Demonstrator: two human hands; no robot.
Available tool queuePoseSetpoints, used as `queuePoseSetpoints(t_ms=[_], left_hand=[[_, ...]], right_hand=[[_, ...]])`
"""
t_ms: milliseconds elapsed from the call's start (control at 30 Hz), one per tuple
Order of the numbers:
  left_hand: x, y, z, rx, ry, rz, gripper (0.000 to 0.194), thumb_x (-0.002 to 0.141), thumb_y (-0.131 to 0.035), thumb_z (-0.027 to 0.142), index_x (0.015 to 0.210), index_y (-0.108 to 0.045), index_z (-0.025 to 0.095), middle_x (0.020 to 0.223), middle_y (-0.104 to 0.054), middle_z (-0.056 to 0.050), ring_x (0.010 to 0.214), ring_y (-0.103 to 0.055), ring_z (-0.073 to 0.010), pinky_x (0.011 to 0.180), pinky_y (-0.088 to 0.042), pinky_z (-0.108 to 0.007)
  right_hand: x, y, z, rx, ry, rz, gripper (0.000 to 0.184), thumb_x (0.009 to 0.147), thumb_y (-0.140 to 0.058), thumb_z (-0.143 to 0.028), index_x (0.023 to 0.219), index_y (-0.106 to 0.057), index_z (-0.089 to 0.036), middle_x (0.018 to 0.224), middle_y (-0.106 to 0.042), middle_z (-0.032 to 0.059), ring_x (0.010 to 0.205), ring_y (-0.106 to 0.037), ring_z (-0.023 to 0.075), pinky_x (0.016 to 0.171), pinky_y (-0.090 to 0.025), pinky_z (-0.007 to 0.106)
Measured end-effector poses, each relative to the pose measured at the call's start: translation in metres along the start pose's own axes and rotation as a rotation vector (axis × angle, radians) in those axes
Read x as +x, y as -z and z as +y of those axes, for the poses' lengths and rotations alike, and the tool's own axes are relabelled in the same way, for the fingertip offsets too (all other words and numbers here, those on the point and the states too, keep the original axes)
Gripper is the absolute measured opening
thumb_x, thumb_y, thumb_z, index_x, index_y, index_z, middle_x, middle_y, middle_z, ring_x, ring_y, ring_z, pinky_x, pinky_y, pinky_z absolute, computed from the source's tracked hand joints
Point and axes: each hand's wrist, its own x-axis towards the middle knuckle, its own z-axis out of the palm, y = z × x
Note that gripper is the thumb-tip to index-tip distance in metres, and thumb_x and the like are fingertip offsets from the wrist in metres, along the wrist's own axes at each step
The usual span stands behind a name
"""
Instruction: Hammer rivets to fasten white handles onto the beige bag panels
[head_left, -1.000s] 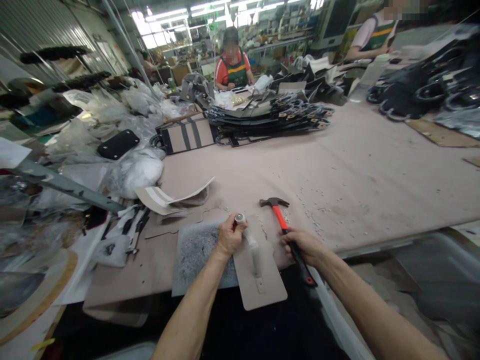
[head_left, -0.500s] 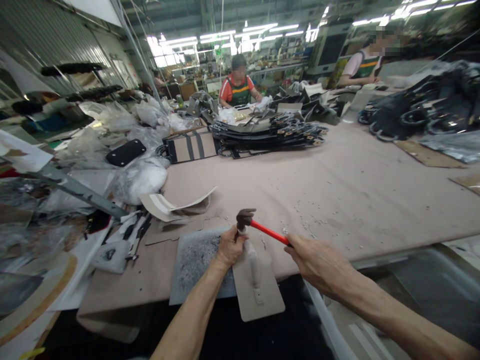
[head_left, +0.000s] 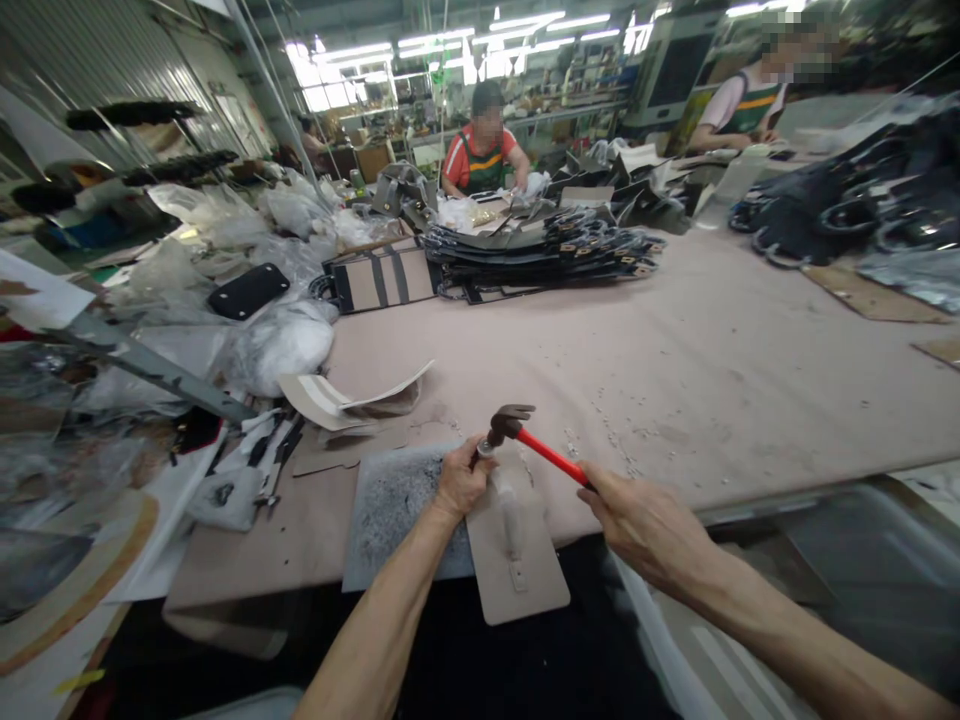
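My right hand (head_left: 622, 505) is closed around the red handle of a claw hammer (head_left: 551, 455). The hammer's dark head is just above and to the right of a short metal-topped punch-like tool (head_left: 487, 449). My left hand (head_left: 461, 480) is wrapped around that tool, and its lower end is hidden by the fingers. Beneath lies a beige panel (head_left: 525, 580) with rounded corners and a strap-like piece along its middle, partly under clear film. The panel's near end overhangs the table edge. A worn, speckled grey-white board (head_left: 386, 520) sits under my left hand and part of the panel.
Small light bits (head_left: 615, 430) are scattered on the cloth-covered table (head_left: 720, 400). A curved beige piece (head_left: 322, 400) lies left, near plastic bags (head_left: 277, 345). A stack of dark bag parts (head_left: 540, 260) stands farther back. Co-workers (head_left: 480, 155) sit across the table.
The hammer head has shifted a little right, off the top of the punch-like tool. My left hand still grips the tool. The whole view has tilted slightly.
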Motion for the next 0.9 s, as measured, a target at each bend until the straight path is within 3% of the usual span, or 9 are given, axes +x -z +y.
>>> queuePoseSetpoints(t_ms=[200, 267, 333, 433, 567, 633, 700, 800, 900], left_hand=[[0.001, 0.001, -0.001, -0.004, 0.013, 0.002, 0.015, 0.08, -0.061, 0.023, 0.094, -0.066, 0.018, 0.079, -0.067, -0.001, 0.071, -0.06, -0.0143, 0.069, -0.047, -0.023], [0.001, 0.001, 0.0, -0.014, 0.03, 0.003, 0.015, 0.08, -0.062, 0.024, 0.093, -0.066, 0.018, 0.08, -0.068, -0.001, 0.071, -0.061, -0.0144, 0.069, -0.047, -0.023], [0.001, 0.001, 0.001, -0.033, 0.047, 0.007, 0.015, 0.08, -0.063, 0.024, 0.093, -0.066, 0.018, 0.081, -0.069, -0.001, 0.073, -0.062, -0.0145, 0.07, -0.047, -0.023], [0.002, 0.001, 0.002, -0.063, 0.063, 0.024, 0.017, 0.079, -0.067, 0.027, 0.093, -0.067, 0.019, 0.082, -0.069, -0.001, 0.075, -0.062, -0.0142, 0.072, -0.048, -0.023], [0.007, -0.001, 0.003, -0.151, 0.169, 0.109, 0.019, 0.076, -0.071, 0.031, 0.089, -0.068, 0.018, 0.076, -0.067, 0.001, 0.069, -0.061, -0.0128, 0.067, -0.048, -0.021], [0.01, -0.001, 0.002, -0.252, 0.263, 0.199, 0.024, 0.074, -0.072, 0.035, 0.087, -0.067, 0.016, 0.074, -0.067, 0.001, 0.067, -0.061, -0.0128, 0.064, -0.048, -0.021], [0.012, -0.001, 0.001, -0.398, 0.339, 0.309, 0.029, 0.073, -0.073, 0.039, 0.087, -0.066, 0.015, 0.076, -0.069, -0.001, 0.068, -0.063, -0.014, 0.063, -0.05, -0.022], [0.009, 0.006, -0.001, -0.503, 0.348, 0.405, 0.032, 0.074, -0.073, 0.042, 0.09, -0.065, 0.015, 0.081, -0.071, -0.003, 0.073, -0.066, -0.0154, 0.067, -0.052, -0.024], [-0.003, 0.017, -0.005, -0.356, 0.275, 0.378, 0.03, 0.076, -0.073, 0.041, 0.092, -0.066, 0.016, 0.083, -0.071, -0.003, 0.077, -0.066, -0.0152, 0.072, -0.051, -0.024]], right_hand=[[0.015, -0.047, 0.022, 0.099, -0.284, -0.149, 0.027, 0.101, -0.035, -0.032, 0.114, -0.054, -0.017, 0.076, -0.066, 0.0065, 0.071, -0.063, 0.0225, 0.059, -0.029, 0.029], [0.021, -0.065, 0.021, 0.038, -0.32, -0.108, 0.032, 0.1, -0.037, -0.031, 0.122, -0.052, -0.013, 0.087, -0.066, 0.0115, 0.077, -0.063, 0.0252, 0.063, -0.035, 0.032], [0.026, -0.073, 0.012, 0.001, -0.251, 0.047, 0.042, 0.097, -0.044, -0.029, 0.134, -0.045, -0.01, 0.108, -0.061, 0.0174, 0.091, -0.061, 0.0285, 0.072, -0.041, 0.036], [0.033, -0.069, -0.018, 0.129, 0.042, 0.218, 0.057, 0.091, -0.051, -0.021, 0.145, -0.034, -0.015, 0.131, -0.049, 0.0176, 0.111, -0.052, 0.0286, 0.088, -0.043, 0.039], [0.042, -0.073, -0.057, 0.25, 0.38, 0.078, 0.037, 0.088, -0.043, -0.008, 0.121, -0.054, -0.019, 0.116, -0.055, 0.0102, 0.09, -0.053, 0.0203, 0.078, -0.046, 0.033], [0.045, -0.083, -0.066, 0.199, 0.405, 0.063, 0.025, 0.089, -0.04, -0.007, 0.099, -0.06, -0.018, 0.104, -0.057, 0.0094, 0.082, -0.051, 0.0197, 0.073, -0.046, 0.032], [0.045, -0.093, -0.066, 0.167, 0.408, 0.106, 0.023, 0.09, -0.039, -0.007, 0.093, -0.06, -0.017, 0.101, -0.057, 0.0098, 0.082, -0.051, 0.0199, 0.073, -0.046, 0.033], [0.04, -0.101, -0.056, 0.226, 0.434, 0.224, 0.033, 0.087, -0.035, -0.003, 0.105, -0.059, -0.017, 0.11, -0.058, 0.0116, 0.085, -0.055, 0.0197, 0.073, -0.049, 0.032], [0.029, -0.103, -0.045, 0.373, 0.46, 0.368, 0.045, 0.083, -0.031, 0.001, 0.116, -0.056, -0.016, 0.121, -0.058, 0.0138, 0.101, -0.059, 0.0207, 0.082, -0.052, 0.032]])
